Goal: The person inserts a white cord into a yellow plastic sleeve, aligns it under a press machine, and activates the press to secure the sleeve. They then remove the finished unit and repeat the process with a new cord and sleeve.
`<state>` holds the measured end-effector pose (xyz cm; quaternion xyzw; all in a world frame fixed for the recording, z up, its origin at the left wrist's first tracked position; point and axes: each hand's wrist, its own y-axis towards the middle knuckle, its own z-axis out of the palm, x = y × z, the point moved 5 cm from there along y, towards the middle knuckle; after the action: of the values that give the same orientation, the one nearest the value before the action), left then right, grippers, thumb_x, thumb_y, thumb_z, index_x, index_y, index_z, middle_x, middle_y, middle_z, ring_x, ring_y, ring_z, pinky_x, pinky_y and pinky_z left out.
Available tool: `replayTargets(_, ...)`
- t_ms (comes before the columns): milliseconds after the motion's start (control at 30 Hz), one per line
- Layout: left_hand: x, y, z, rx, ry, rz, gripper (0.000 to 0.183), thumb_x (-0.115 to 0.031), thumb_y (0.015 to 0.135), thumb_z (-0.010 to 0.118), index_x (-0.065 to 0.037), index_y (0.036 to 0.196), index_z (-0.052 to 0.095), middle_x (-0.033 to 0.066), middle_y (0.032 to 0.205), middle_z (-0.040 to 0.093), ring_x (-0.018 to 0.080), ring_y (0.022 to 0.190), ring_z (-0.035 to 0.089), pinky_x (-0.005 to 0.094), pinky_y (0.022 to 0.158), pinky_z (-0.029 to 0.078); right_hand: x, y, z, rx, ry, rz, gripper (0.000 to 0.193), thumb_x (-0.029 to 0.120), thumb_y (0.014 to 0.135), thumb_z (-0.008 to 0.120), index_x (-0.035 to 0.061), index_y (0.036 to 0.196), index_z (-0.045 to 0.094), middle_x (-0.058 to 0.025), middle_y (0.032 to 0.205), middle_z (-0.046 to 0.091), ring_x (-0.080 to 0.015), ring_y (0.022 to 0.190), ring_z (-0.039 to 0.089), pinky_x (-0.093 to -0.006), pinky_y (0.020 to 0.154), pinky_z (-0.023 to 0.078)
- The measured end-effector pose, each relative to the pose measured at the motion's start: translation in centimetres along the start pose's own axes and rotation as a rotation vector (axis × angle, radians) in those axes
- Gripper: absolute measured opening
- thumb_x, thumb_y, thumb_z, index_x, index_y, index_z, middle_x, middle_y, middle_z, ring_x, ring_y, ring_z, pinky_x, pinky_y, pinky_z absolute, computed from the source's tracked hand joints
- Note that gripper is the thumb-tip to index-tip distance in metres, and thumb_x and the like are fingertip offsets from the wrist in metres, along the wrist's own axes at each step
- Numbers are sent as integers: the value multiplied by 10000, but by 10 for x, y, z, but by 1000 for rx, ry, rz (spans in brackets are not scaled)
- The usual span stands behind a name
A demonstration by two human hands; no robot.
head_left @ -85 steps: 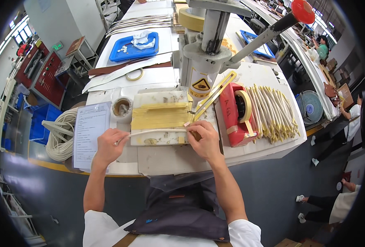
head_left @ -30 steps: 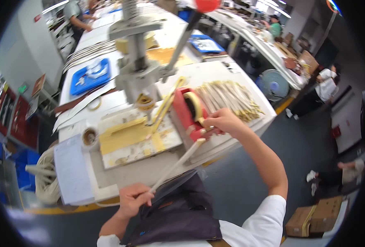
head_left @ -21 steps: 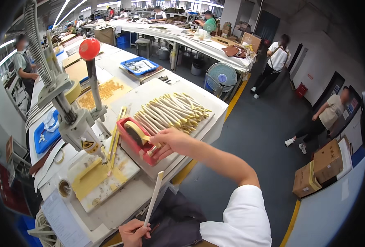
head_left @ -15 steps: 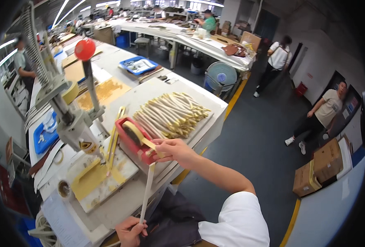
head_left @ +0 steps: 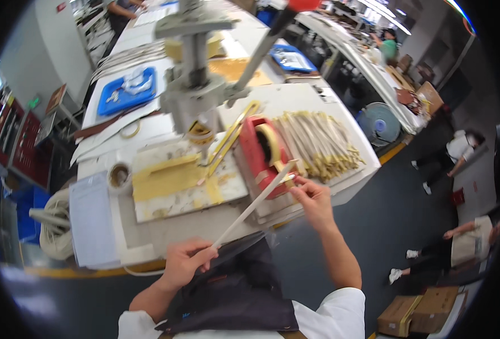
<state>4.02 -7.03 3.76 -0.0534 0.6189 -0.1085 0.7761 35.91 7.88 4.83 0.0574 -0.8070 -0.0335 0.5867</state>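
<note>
My left hand (head_left: 190, 261) is closed round the lower part of a white cord (head_left: 250, 210). The cord slants up to the right, its tip crossing in front of a red tape dispenser (head_left: 254, 151) with a roll of yellowish tape (head_left: 268, 138). Beside the dispenser's front end, my right hand (head_left: 316, 204) pinches a small piece of yellow tape (head_left: 290, 182) between thumb and fingers, close to the cord's tip. Right behind the dispenser lies a pile of cords (head_left: 320, 144) with yellow-taped ends.
A hand press (head_left: 196, 96) with a lever rises over a tape-covered board (head_left: 188, 183). Blue trays (head_left: 127, 90), a tape roll (head_left: 119, 176) and papers (head_left: 94, 220) lie about the bench. Coiled cord (head_left: 58, 229) hangs off its left side. Two people (head_left: 470, 243) stand on the right-hand floor.
My view has swung left. The cord has gone from nearly upright to slanting, its tip now higher against the dispenser. My right hand has come from over the dispenser's front end to its right side.
</note>
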Motion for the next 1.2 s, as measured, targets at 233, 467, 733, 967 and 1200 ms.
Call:
replayTargets(233,-17,-5,6,-69,255,264,166,-77,950,725,12,1087,755,54,823,697,69,639,594,233,536,457,18,-34,-9,-50,252,52,208,78,932,710,-44,769,666,-130,1001,755,-146,832,691,-278,757,535)
replayTargets(467,-32,-9,26,-167,610,636,203,-6,865,772,-16,1067,764,102,841,722,159,652,683,265,562,529,92,-89,97,586,141,-213,137,65,899,766,-14,827,681,-114,898,745,-98,665,671,-230,579,525)
replayTargets(733,-28,-19,25,-241,700,735,279,12,821,780,-17,1097,751,104,873,730,189,646,698,292,552,559,88,-89,118,487,36,-211,206,110,885,806,-20,782,683,-93,764,732,-91,599,653,-240,539,508)
replayTargets(967,-31,-21,26,-272,737,822,281,23,808,769,-19,1086,749,87,854,729,180,605,681,288,499,533,86,-91,119,430,22,-176,206,110,875,823,-21,782,693,-75,710,724,-90,600,661,-239,539,517)
replayTargets(1200,-34,-24,29,-280,840,889,259,11,805,782,9,1061,744,82,837,719,186,627,682,293,510,536,81,-92,117,402,20,-152,195,108,861,831,-21,781,710,-80,714,732,-89,589,663,-238,530,517)
